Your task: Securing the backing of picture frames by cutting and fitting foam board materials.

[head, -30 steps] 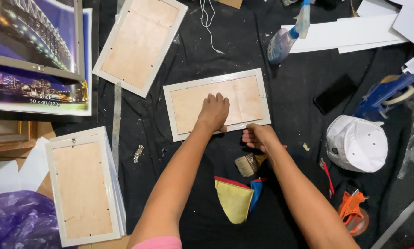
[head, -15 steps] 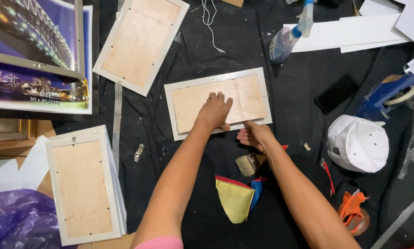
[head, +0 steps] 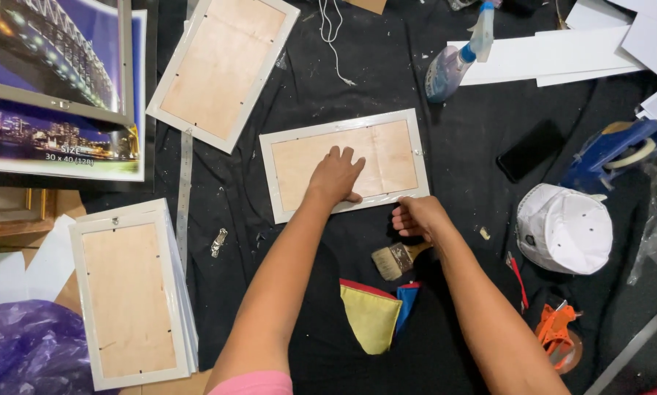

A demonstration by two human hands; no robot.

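Note:
A white picture frame lies face down on the black cloth, its brown backing board upward. My left hand rests flat on that backing board, fingers spread, pressing near the frame's lower middle. My right hand is closed at the frame's lower right edge, fingers curled against the rim. A paintbrush with a wooden handle lies just below my right wrist; whether the hand holds it I cannot tell.
Another face-down frame lies at the upper left, a stack of frames at lower left, a metal ruler between. A spray bottle, black phone, blue tape dispenser, white cap and orange tool sit to the right.
My right hand has shifted slightly along the frame's lower right edge. My left hand stays pressed on the backing board.

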